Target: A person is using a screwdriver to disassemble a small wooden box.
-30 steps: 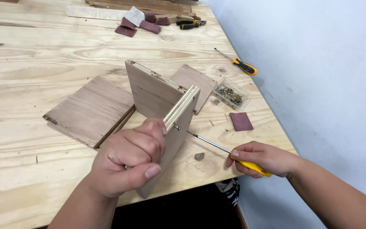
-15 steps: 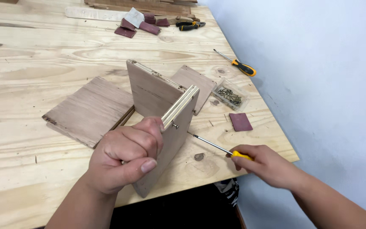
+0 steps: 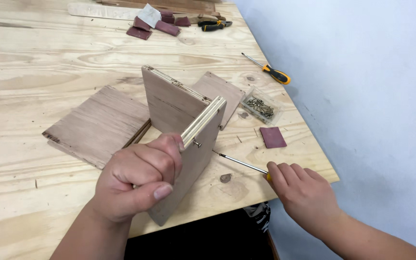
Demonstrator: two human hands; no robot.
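The left hand (image 3: 138,180) grips two plywood panels (image 3: 188,139) that stand on edge on the table (image 3: 39,62), joined at a corner. Holding them upright keeps the corner square and presents the near panel's outer face to the tool. The fingers (image 3: 162,154) are curled tight over the top edge of the near panel, pressed together, the thumb (image 3: 157,191) laid across the front – a closed, clamping grip.

A screw (image 3: 197,143) projects from that face, just below the fingertips, its head standing proud of the wood.

The right hand (image 3: 304,197) holds a screwdriver (image 3: 239,162) by its yellow handle (mostly hidden in the palm). The fingers are wrapped fully round the handle, none spread. The shaft slopes up and left toward the screw; its tip sits near the screw but apart from it, not engaged.

Surroundings:
- A larger flat board (image 3: 97,125) lies just left of the panels; a smaller board (image 3: 220,91) lies behind them.
- A clear box of screws (image 3: 261,106) stands near the table's right edge – within reach of the right hand.
- A dark red sandpaper piece (image 3: 273,137) lies beside the box.
- A second screwdriver (image 3: 268,71) lies further back.
- Pliers (image 3: 214,25) and more sandpaper pieces (image 3: 155,25) lie at the far end.
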